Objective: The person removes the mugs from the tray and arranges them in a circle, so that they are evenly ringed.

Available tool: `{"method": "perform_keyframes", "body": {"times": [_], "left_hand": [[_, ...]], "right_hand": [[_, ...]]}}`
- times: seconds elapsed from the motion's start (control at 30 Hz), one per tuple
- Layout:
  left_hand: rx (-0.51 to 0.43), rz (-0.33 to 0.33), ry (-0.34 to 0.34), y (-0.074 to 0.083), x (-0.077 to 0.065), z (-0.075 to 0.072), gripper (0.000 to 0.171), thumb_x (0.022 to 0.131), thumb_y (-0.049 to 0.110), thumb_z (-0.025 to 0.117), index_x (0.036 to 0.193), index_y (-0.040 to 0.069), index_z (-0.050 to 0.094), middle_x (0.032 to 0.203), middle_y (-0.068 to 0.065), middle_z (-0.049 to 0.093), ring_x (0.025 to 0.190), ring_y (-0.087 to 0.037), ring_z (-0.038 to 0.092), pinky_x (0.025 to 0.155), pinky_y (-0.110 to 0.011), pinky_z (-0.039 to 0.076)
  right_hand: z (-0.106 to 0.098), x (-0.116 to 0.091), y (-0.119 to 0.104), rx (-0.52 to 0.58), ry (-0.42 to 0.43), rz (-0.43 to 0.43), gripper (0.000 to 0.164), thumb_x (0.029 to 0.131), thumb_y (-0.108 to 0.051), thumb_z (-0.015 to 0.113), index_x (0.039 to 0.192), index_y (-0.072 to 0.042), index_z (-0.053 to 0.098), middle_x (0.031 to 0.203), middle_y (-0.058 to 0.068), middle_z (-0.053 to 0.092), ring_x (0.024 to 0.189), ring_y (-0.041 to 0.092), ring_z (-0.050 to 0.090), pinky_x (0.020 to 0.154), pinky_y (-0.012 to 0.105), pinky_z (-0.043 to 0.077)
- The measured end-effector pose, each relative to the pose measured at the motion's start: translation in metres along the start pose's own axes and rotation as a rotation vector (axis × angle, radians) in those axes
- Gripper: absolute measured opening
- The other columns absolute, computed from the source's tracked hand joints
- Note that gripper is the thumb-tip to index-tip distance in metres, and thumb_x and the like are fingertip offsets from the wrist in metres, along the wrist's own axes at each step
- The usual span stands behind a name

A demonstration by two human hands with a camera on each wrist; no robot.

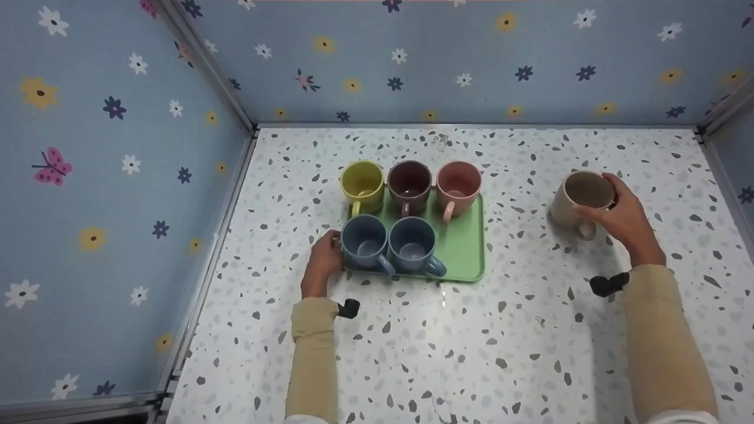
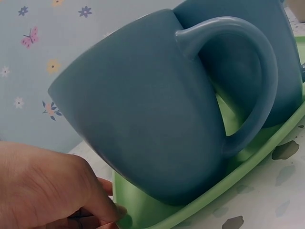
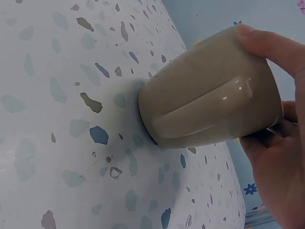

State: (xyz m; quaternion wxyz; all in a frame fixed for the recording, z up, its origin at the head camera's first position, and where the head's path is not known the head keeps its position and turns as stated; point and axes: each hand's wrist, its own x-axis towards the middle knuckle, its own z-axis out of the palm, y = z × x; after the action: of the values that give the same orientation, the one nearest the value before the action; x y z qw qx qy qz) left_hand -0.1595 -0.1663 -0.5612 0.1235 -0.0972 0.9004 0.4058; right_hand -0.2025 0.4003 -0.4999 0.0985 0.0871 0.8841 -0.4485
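Note:
On the right side of the table, my right hand [image 1: 627, 221] grips a beige mug [image 1: 568, 206] near its rim. Thumb and fingers are on opposite sides of this mug [image 3: 205, 95] in the right wrist view. My left hand [image 1: 325, 256] is at the left edge of a green tray [image 1: 462, 253], and in the left wrist view its thumb and fingers pinch the tray's corner rim [image 2: 138, 210]. Closest to that hand stands a blue mug [image 1: 364, 238] on the tray, with a second blue mug [image 1: 412, 241] to its right.
Along the tray's back are a yellow mug [image 1: 362, 182], a maroon mug [image 1: 409, 182] and a pink mug [image 1: 458, 182]. The front right part of the tray shows bare green. A speckled white table [image 1: 471, 353] lies beneath, with flowered blue panels [image 1: 412, 59] behind and at the sides.

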Motion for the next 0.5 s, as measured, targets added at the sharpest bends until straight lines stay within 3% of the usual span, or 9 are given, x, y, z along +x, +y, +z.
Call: {"method": "perform_keyframes", "body": {"times": [0.17,0.37,0.5], "left_hand": [[0.011,0.014,-0.005,0.0,0.0,-0.001,0.034,0.096,0.004,0.037,0.126,0.002,0.054,0.125,-0.02,0.058,0.119,-0.032,0.053,0.103,-0.045,0.039],[0.017,-0.025,0.017,0.001,0.002,0.004,0.034,0.095,0.002,0.036,0.124,0.002,0.054,0.124,-0.019,0.059,0.117,-0.031,0.053,0.103,-0.045,0.039],[-0.02,0.003,-0.036,-0.002,0.003,0.0,0.034,0.098,0.006,0.037,0.127,0.005,0.054,0.126,-0.017,0.059,0.12,-0.029,0.053,0.103,-0.043,0.039]], "right_hand": [[-0.005,-0.001,0.001,-0.016,-0.048,-0.012,0.105,0.081,-0.048,0.071,0.155,-0.02,0.001,0.161,0.015,0.004,0.145,0.04,0.011,0.11,0.063,0.018],[-0.006,-0.002,0.001,-0.021,-0.089,0.006,0.107,0.082,-0.047,0.07,0.155,-0.021,-0.003,0.161,0.015,0.0,0.146,0.04,0.006,0.111,0.063,0.015],[-0.001,-0.03,-0.037,-0.005,-0.092,0.004,0.103,0.085,-0.048,0.066,0.154,-0.018,-0.004,0.16,0.019,-0.003,0.145,0.041,0.002,0.112,0.063,0.009]]}}
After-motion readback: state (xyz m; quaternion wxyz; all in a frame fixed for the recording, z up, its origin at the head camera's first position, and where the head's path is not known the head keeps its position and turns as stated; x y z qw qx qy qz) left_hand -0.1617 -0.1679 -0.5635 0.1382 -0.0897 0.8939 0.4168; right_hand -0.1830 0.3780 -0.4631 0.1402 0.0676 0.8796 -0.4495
